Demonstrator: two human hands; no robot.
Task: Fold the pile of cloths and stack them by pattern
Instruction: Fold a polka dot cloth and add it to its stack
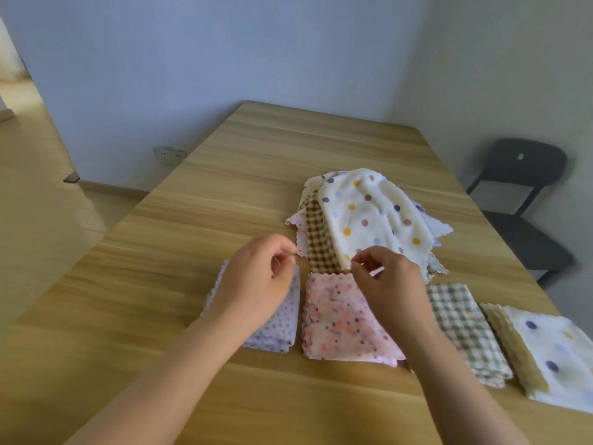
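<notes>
On the light wooden table [224, 187] we have four folded stacks in a near row, left to right: lilac dotted stack [282, 329], pink speckled stack [340, 319] just beside it, green checked stack [465, 329], white big-dotted stack [552, 351]. Behind the row lies the loose pile, its white polka-dot cloth [369, 210] on top of a brown checked cloth [317, 245]. Our left hand [256, 281] hovers over the lilac stack; our right hand [391, 284] pinches the polka-dot cloth's near corner. A dark plastic chair [519, 194] stands right of the table.
</notes>
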